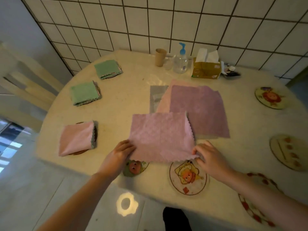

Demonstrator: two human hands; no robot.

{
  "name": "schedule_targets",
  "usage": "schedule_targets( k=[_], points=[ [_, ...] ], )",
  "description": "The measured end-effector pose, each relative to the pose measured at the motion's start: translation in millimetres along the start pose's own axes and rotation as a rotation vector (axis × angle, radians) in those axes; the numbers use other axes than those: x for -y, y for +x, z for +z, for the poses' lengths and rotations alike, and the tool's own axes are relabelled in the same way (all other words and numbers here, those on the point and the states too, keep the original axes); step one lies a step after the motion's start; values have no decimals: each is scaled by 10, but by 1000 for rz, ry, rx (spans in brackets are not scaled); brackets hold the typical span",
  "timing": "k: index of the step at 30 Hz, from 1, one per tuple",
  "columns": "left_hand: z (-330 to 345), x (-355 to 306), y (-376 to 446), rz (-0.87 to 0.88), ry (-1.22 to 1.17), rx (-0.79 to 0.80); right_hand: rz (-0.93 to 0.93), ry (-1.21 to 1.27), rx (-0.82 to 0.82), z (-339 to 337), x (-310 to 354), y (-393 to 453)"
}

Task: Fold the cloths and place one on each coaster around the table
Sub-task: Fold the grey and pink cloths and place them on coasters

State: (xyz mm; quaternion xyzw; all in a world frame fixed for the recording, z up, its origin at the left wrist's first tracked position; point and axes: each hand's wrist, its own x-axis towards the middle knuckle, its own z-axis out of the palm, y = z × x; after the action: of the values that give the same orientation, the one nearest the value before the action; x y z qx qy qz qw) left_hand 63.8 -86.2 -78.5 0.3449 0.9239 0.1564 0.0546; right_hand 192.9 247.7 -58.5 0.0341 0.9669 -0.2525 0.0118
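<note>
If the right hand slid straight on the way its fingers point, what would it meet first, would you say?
The right hand points left along the near edge of the pink cloth it pinches. Going on, it would likely bunch that cloth, then meet the left hand holding the opposite corner.

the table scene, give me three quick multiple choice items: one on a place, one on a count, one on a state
1. Where does the tissue pack stand?
A. by the tiled wall
B. on a chair
C. on a coaster

2. How many folded green cloths lie on coasters?
A. none
B. two
C. four

3. What are both hands doing with the pink cloth?
A. lying flat on it
B. pinching its near corners
C. not touching it

Key: 1 A, it sits at the table's far edge. 2 B, one and another at the left. 3 B, left hand and right hand each have a grip on a corner.
</note>
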Motion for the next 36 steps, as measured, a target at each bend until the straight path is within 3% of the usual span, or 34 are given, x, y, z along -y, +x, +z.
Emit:
schedule_targets(
  k=[11,14,17,20,24,29,36],
  points=[
    [134,-55,-1276,195,-24,83,64,-66,200,659,413,-1481],
    [90,-1,-1328,54,-176,120,185,41,136,672,493,-1551],
    [11,5,-1207,-236,-405,122,307,189,-15,592,600,-1439],
    [-35,43,-990,-445,-676,12,442,337,-161,486,643,-1254],
    [-38,56,-624,-607,-807,-67,543,450,-304,328,601,-881],
    [60,43,-175,-724,-773,-69,638,485,-333,344,441,-379],
    [202,186,318,-745,-470,2,680,452,-201,511,63,19]
  ],
)
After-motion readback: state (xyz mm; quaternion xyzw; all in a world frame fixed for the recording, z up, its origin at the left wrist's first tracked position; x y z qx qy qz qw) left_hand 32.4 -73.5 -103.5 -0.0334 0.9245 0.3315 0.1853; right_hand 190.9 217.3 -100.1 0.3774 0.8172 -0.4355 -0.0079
